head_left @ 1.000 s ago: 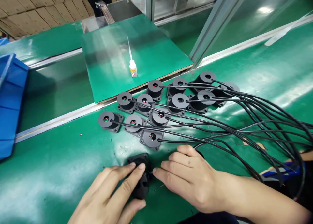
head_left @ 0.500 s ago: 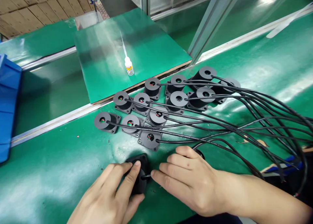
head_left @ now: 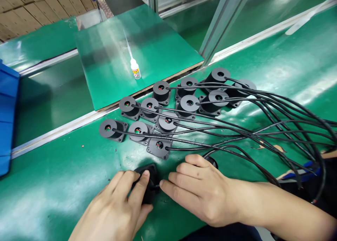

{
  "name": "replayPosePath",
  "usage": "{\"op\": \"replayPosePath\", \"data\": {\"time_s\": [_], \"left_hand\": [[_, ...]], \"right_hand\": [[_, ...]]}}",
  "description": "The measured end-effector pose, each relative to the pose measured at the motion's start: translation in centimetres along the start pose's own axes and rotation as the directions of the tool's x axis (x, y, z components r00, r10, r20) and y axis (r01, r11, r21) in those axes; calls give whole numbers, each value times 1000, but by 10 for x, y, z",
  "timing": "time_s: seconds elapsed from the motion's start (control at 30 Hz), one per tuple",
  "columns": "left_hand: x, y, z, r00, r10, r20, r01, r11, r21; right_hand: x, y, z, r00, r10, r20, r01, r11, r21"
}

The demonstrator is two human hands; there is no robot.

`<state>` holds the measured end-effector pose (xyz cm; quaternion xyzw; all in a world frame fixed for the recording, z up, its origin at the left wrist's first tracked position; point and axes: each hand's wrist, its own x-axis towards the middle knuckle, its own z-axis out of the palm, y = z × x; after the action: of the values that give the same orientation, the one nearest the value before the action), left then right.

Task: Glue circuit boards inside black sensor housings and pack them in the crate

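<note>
At the front of the green bench, my left hand (head_left: 113, 206) grips a black round housing with a square flange (head_left: 150, 171), fingers on top and thumb at its near side. A short piece of black cable (head_left: 156, 186) comes out of that housing toward my right hand (head_left: 200, 192). The right hand is closed around the cable, its index fingertip close to the housing; the cable inside the fist is hidden. Just beyond, several similar black housings (head_left: 159, 144) stand on their flanges, each with a hole in its top and a black cable running right.
A small white bottle with a long thin nozzle (head_left: 135, 71) stands on the raised green board (head_left: 110, 72). Black cables (head_left: 263, 128) bundle toward the right edge. A blue bin (head_left: 7, 118) is at left, a metal post (head_left: 221, 23) behind, and cardboard boxes (head_left: 31, 16) at far left.
The view has shifted slightly, so everything sits a little further left and up. Both hands keep their hold on the housing and its cable; the housing's top appears tilted a bit differently.
</note>
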<state>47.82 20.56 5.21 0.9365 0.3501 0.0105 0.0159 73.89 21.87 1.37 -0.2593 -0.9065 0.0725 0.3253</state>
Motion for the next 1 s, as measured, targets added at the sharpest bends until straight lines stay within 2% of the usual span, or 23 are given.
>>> {"op": "replayPosePath", "data": {"time_s": [0.03, 0.1, 0.17, 0.23, 0.3, 0.4, 0.6, 0.87, 1.0], "left_hand": [[0, 1, -1, 1000, -8, -7, 8, 1000, -7], [1, 2, -2, 999, -26, -39, 25, 999, -30], [3, 2, -3, 997, -45, -61, 42, 998, -55], [5, 1, -3, 996, -46, -75, 40, 997, -73], [7, -1, -3, 996, -34, -80, 27, 996, -85], [7, -3, -4, 996, -4, -91, -4, 996, -90], [5, -8, -8, 996, -2, -85, -2, 999, -43], [8, -7, -10, 999, 17, -51, -17, 1000, 9], [4, -10, -6, 999, 22, 26, -22, 1000, -4]], "right_hand": [[-2, -1, 1, 999, -20, -40, 20, 1000, -16], [-9, -5, 7, 974, -108, -201, 99, 994, -56], [-19, -11, 16, 961, -92, -259, 82, 995, -49], [-29, -17, 27, 990, 78, -120, -78, 997, 4], [-33, -21, 39, 965, 241, 103, -245, 969, 22], [-25, -21, 56, 930, 274, 245, -302, 950, 83], [-2, -14, 71, 906, 278, 321, -360, 903, 235], [-3, -15, 67, 904, 274, 329, -359, 903, 235], [-2, -15, 67, 910, 275, 309, -351, 909, 224]]}}
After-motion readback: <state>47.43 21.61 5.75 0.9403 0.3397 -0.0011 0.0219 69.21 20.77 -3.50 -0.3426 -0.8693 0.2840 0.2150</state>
